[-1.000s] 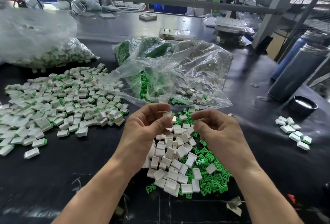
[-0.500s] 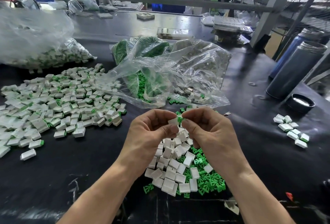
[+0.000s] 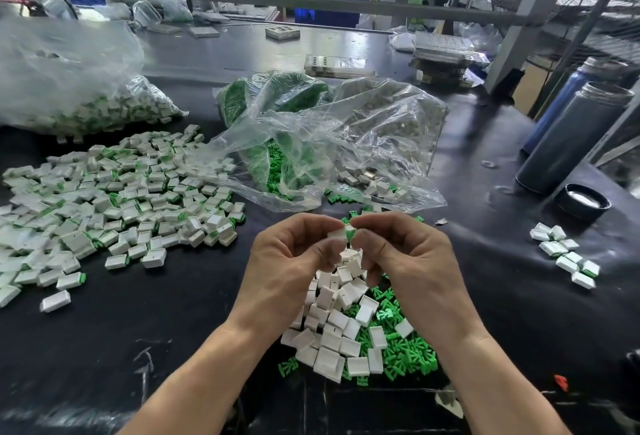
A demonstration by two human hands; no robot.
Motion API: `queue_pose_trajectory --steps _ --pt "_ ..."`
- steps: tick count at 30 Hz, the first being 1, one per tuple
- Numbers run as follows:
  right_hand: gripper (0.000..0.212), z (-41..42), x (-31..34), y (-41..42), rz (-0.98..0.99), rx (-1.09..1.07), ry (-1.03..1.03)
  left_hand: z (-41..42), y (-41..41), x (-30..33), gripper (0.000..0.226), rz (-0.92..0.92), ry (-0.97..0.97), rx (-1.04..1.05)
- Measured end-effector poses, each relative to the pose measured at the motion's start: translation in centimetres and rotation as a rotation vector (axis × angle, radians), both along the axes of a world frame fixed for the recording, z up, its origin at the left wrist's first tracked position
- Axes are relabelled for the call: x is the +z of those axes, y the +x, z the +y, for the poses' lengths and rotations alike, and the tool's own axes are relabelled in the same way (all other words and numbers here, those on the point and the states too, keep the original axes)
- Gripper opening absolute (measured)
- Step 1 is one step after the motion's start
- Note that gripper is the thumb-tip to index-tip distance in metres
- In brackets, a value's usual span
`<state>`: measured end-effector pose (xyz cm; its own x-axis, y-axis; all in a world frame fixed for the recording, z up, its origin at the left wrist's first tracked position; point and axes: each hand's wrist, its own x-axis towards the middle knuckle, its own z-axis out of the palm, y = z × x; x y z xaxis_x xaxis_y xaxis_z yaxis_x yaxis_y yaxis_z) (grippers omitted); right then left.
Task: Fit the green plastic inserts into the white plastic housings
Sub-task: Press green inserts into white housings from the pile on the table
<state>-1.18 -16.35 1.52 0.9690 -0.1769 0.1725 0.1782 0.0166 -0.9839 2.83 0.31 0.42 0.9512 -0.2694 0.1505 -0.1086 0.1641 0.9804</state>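
The small white rectangular plastic housing [image 3: 336, 234], pinched in the left hand [image 3: 291, 263], now meets the green plastic insert [image 3: 350, 233] pinched in the right hand [image 3: 408, 261]; a second ago the hands were apart, so the insert looks to be entering, how deep I cannot tell. At 6 o'clock below lies the loose heap of white housings and green inserts [image 3: 353, 334] on the black worktop [image 3: 145, 330]. At 9 o'clock spreads the pile of finished white-and-green pieces [image 3: 114, 199], at 12 o'clock the clear plastic bag of parts [image 3: 339, 143].
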Motion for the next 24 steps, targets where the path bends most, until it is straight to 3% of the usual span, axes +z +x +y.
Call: queue_pose_trajectory --steps 8,12,17,24 --pt "0.015 -0.2 -0.4 -0.2 -0.061 -0.073 -0.245 -0.1 -0.2 0.3 0.018 0.088 -0.01 -0.053" --pt "0.014 -0.4 -0.3 -0.1 -0.04 -0.113 -0.251 -0.2 -0.4 0.2 0.019 0.076 0.045 -0.127" --pt "0.009 -0.2 -0.5 0.0 -0.005 -0.111 -0.306 -0.1 -0.4 0.1 0.006 0.043 0.09 -0.052" --pt "0.015 1.9 -1.1 -0.2 -0.046 -0.245 -0.22 -0.9 -0.7 0.3 0.016 0.064 -0.053 0.058"
